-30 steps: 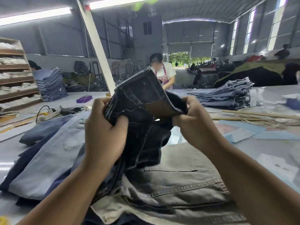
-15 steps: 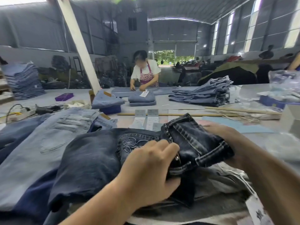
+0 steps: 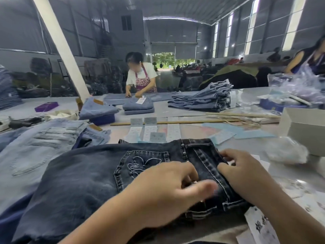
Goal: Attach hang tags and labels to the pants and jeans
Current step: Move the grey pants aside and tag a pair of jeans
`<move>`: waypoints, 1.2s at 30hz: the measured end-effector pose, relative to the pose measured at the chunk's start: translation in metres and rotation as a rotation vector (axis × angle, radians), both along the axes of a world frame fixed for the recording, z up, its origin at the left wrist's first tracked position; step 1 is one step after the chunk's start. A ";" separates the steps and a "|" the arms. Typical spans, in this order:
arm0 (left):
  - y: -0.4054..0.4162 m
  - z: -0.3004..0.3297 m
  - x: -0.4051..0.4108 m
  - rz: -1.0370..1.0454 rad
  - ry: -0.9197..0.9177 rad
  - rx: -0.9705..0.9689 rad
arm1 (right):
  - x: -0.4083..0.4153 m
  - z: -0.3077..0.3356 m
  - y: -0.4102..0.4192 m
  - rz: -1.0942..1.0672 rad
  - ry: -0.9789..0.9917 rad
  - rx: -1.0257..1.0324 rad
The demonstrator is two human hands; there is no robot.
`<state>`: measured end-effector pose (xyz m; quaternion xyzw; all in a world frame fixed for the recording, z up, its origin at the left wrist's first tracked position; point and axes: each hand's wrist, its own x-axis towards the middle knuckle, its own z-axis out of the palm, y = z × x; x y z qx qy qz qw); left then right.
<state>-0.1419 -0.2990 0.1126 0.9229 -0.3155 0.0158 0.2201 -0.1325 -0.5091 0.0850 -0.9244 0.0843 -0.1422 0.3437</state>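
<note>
A dark washed pair of jeans (image 3: pixel 84 176) lies flat on top of a pile, its embroidered back pocket (image 3: pixel 140 166) facing up. My left hand (image 3: pixel 167 191) rests on the jeans just beside the waistband, fingers spread and blurred. At the right end, my right hand (image 3: pixel 242 171) pinches the waistband (image 3: pixel 205 155) between thumb and fingers. A white printed hang tag (image 3: pixel 260 224) sticks out from under my right forearm. Rows of paper labels (image 3: pixel 149 131) lie on the table beyond the jeans.
Light blue jeans (image 3: pixel 35 147) spread at the left. Beyond are folded jeans stacks (image 3: pixel 202 99), a long wooden stick (image 3: pixel 175 122), a white box (image 3: pixel 306 131) and crumpled plastic (image 3: pixel 286 152) at right. One person (image 3: pixel 140 80) works across the table, another (image 3: pixel 307 59) at far right.
The dark jeans, held up in both hands a second ago, have come down and now lie flat on the pile. My left hand has loosened its grip and slid toward the waistband.
</note>
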 end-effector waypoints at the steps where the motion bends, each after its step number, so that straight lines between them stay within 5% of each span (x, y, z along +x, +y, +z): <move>1: -0.001 0.004 0.004 0.032 0.071 -0.033 | -0.005 -0.001 0.000 -0.033 -0.053 -0.082; 6: -0.020 0.018 0.022 0.210 0.153 -0.069 | -0.029 0.011 0.011 0.083 -0.268 -0.065; 11: -0.029 0.024 0.035 0.332 0.360 -0.351 | -0.042 0.024 0.048 0.265 -0.558 -0.079; 15: -0.008 0.005 0.028 0.361 0.434 -0.559 | -0.046 0.013 0.071 0.434 -0.566 -0.216; 23: 0.020 -0.029 0.011 0.221 0.681 -1.110 | -0.045 0.005 0.044 0.111 -0.613 -0.258; 31: 0.003 -0.026 0.017 0.416 0.380 -1.099 | -0.067 -0.016 0.039 0.227 -0.768 -0.315; 34: -0.003 -0.024 0.011 0.477 -0.154 -0.604 | -0.070 -0.020 0.032 0.220 -0.772 -0.351; 36: -0.009 -0.019 0.009 0.342 -0.427 -0.260 | -0.073 -0.023 0.029 0.200 -0.767 -0.352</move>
